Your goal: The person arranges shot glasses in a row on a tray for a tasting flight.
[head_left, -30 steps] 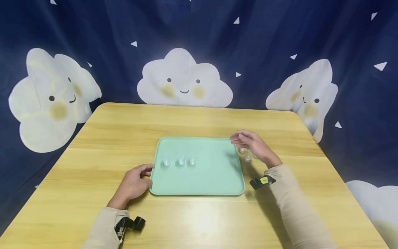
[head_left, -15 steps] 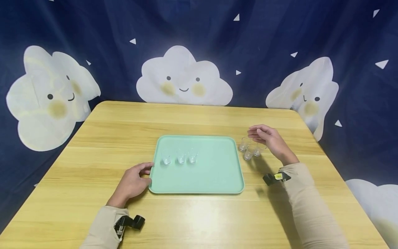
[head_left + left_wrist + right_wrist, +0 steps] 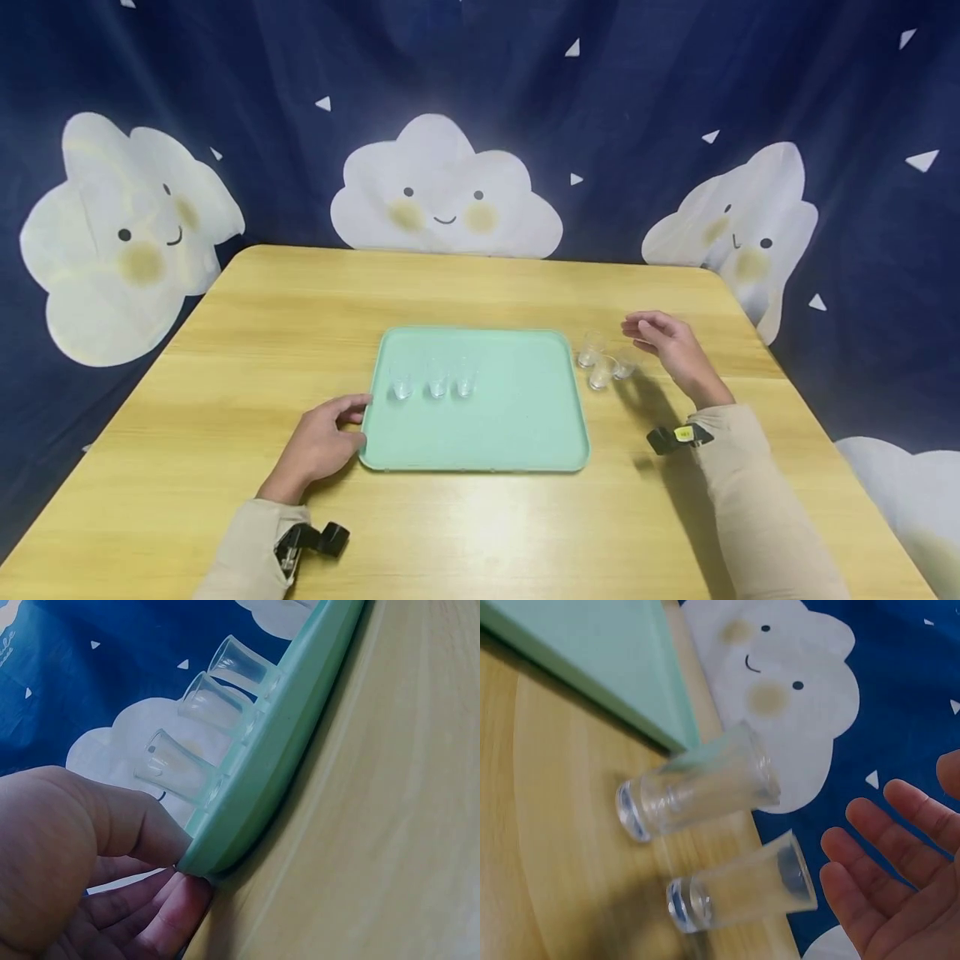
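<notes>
My left hand is at the left edge of a mint-green tray, its thumb and curled fingers holding the rim, as the left wrist view shows close up. Three small clear shot glasses stand upright in a row on the tray's left half; the leftmost is one shot glass. My right hand hovers, fingers extended and holding nothing, just right of a cluster of three more shot glasses on the table. Two of these, a nearer glass and another glass, show large in the right wrist view.
The wooden table carries the tray near its middle. A dark blue curtain with white clouds hangs behind the table's far edge. The clustered glasses stand close to the tray's right rim.
My right hand has moved right, from above the tray's far right corner to past the clustered glasses, uncovering them. My left hand and the glasses on the tray have kept their places.
</notes>
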The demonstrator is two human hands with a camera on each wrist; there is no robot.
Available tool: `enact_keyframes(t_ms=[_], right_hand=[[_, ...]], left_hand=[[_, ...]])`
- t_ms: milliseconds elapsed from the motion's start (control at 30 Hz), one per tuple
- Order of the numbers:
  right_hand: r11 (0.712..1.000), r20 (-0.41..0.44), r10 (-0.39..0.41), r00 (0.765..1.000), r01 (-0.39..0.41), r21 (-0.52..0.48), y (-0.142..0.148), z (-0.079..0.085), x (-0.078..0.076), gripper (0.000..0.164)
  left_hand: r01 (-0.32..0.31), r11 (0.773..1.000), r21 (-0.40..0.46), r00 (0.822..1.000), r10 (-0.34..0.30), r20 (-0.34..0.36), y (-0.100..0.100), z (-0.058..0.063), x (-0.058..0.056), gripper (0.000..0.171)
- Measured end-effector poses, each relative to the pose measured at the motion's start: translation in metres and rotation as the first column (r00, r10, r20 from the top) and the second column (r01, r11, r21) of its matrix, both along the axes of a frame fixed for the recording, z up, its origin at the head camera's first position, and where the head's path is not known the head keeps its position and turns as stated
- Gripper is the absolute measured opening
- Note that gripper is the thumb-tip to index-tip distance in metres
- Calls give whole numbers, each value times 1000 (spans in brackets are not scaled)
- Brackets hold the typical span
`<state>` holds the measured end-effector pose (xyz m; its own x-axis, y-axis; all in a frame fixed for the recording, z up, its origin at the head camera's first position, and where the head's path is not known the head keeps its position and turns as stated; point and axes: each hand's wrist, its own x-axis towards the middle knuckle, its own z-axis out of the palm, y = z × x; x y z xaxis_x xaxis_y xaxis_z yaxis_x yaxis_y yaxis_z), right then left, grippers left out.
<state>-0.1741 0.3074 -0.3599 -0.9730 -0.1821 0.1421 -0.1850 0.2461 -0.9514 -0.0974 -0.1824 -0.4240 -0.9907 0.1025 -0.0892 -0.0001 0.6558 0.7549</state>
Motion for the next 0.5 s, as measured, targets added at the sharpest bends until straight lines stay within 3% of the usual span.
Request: enact_keyframes(t_ms=[133,500], right_hand=[[999,35,-5,999,4,33,7,-8,1,42],[998,151,26,988,-16,-64,15,-20,2,37]], left_hand=[[0,1000,5,1000,0,20,-1,-2,3,56],[-3,1000,7,1000,3,14,0,2,0,56]])
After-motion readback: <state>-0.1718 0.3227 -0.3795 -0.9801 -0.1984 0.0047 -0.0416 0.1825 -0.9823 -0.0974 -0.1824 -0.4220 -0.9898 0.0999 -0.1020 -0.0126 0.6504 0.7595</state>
